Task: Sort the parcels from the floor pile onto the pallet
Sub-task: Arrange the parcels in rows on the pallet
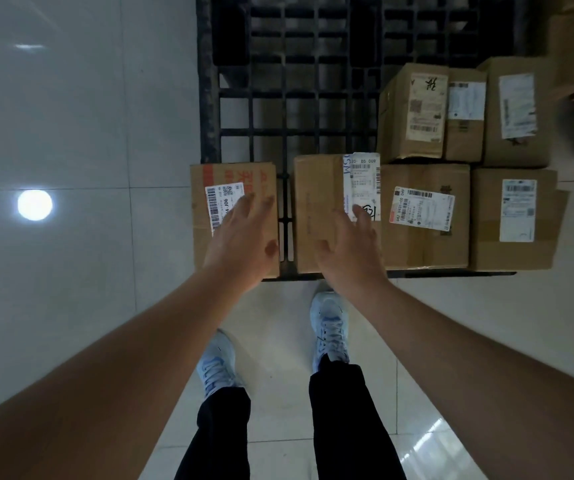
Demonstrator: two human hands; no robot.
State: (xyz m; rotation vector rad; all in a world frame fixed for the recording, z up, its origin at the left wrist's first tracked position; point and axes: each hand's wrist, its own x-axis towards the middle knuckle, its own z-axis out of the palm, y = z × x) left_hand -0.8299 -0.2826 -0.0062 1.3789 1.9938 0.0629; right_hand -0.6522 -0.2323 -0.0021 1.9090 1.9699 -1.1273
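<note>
Seven parcels [424, 216] (black pallet [299, 81], tiled floor [71, 133])

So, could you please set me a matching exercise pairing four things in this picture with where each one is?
Things:
1. black plastic grid pallet
2. cardboard box with red print
3. left hand
4. pale blue trainers

Places:
A. over the red-print box
B. on the tiled floor, nearest the camera
C. under the boxes
D. pallet's near left corner

Pairs: 1-C, 2-D, 3-A, 4-B
</note>
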